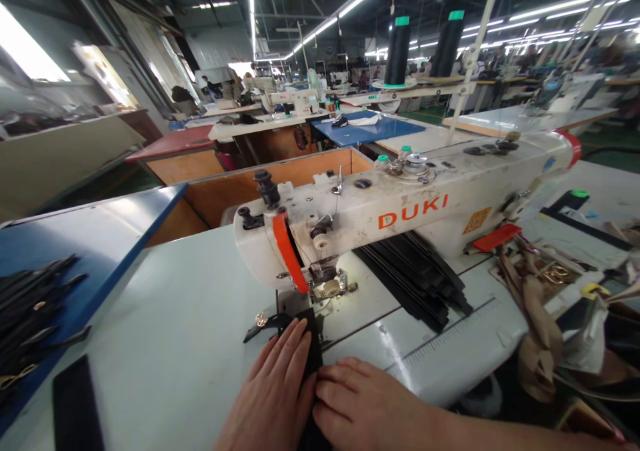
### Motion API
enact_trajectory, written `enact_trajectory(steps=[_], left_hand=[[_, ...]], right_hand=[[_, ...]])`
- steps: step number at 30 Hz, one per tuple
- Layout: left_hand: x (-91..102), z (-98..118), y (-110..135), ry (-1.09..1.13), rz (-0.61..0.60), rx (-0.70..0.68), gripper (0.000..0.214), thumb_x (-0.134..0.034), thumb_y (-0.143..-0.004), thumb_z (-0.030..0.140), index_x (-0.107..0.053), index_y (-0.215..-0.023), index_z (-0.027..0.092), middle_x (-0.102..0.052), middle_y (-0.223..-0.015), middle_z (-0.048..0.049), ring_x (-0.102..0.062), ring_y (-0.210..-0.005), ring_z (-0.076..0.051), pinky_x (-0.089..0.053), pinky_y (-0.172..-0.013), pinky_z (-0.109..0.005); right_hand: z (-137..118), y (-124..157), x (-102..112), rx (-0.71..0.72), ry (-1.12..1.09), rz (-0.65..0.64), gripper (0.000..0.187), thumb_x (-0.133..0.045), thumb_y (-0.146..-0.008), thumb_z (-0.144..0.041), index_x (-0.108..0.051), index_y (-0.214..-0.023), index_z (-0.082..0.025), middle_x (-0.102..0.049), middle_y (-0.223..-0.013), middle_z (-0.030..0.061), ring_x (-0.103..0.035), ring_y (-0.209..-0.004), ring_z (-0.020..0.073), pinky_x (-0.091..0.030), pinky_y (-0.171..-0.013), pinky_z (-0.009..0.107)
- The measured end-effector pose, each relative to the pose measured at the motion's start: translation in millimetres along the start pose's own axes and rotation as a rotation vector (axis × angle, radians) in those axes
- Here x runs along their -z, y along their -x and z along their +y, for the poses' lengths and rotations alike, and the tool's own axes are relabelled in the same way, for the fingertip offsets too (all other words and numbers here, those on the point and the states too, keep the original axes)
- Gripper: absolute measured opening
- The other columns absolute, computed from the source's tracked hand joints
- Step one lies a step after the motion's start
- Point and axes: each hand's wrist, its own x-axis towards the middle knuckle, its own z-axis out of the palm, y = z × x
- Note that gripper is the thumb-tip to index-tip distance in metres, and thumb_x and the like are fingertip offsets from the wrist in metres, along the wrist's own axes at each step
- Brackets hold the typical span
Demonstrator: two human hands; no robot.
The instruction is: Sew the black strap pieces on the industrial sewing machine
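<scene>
A white DUKI sewing machine (pixel 400 217) stands across the pale table (pixel 190 317). A narrow black strap (pixel 314 344) runs from under its presser foot (pixel 327 287) toward me. My left hand (pixel 275 391) lies flat on the strap's left side, fingers stretched forward. My right hand (pixel 365 404) presses on the strap from the right, fingers together and pointing left. A small brass ring (pixel 261 319) sits on a black strap end just left of the needle plate.
A stack of black straps (pixel 420 277) lies behind the needle. More black straps (pixel 30 317) are piled on a blue surface at left. Tan straps with brass buckles (pixel 545 284) clutter the right. Two black thread cones (pixel 425 44) stand behind the machine.
</scene>
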Motion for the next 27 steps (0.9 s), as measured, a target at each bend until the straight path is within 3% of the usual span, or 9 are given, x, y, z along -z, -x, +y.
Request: enact_trajectory(steps=[3,8,13,27], left_hand=[[-2.1,0,1,0.051,0.026,0.032,0.043,-0.043,-0.091,0.028,-0.044,-0.132,0.013,-0.054,-0.135,-0.015,-0.055,-0.12,-0.026,-0.05,-0.095,-0.037],[-0.1,4,-4,0.043,0.042,0.044,0.041,-0.042,-0.093,0.033,-0.046,-0.128,0.013,-0.057,-0.131,-0.016,-0.058,-0.116,-0.026,-0.053,-0.092,-0.038],[3.2,6,-5,0.041,0.03,0.059,0.039,-0.041,-0.094,0.034,-0.047,-0.127,0.014,-0.058,-0.129,-0.0159,-0.06,-0.114,-0.026,-0.054,-0.09,-0.039],[6.6,8,-2,0.071,-0.011,0.095,0.041,-0.044,-0.093,0.034,-0.048,-0.127,0.013,-0.056,-0.133,-0.016,-0.054,-0.121,-0.027,-0.052,-0.094,-0.041]], right_hand=[[6,-2,6,-0.057,-0.094,-0.081,0.019,-0.05,-0.092,-0.025,-0.062,-0.1,-0.013,-0.066,-0.102,0.006,-0.052,-0.102,0.0208,-0.04,-0.094,0.032],[37,-24,20,-0.27,-0.105,-0.21,0.015,-0.049,-0.087,-0.015,-0.061,-0.096,-0.013,-0.063,-0.092,0.0076,-0.052,-0.086,0.02,-0.043,-0.083,0.032],[58,-41,12,-0.291,-0.021,-0.221,0.009,-0.052,-0.084,-0.012,-0.059,-0.089,-0.013,-0.058,-0.086,0.0071,-0.049,-0.084,0.022,-0.042,-0.082,0.034],[56,-40,5,-0.312,-0.045,-0.218,0.016,-0.052,-0.085,-0.008,-0.057,-0.099,-0.014,-0.058,-0.093,0.0068,-0.048,-0.09,0.0224,-0.04,-0.082,0.034]])
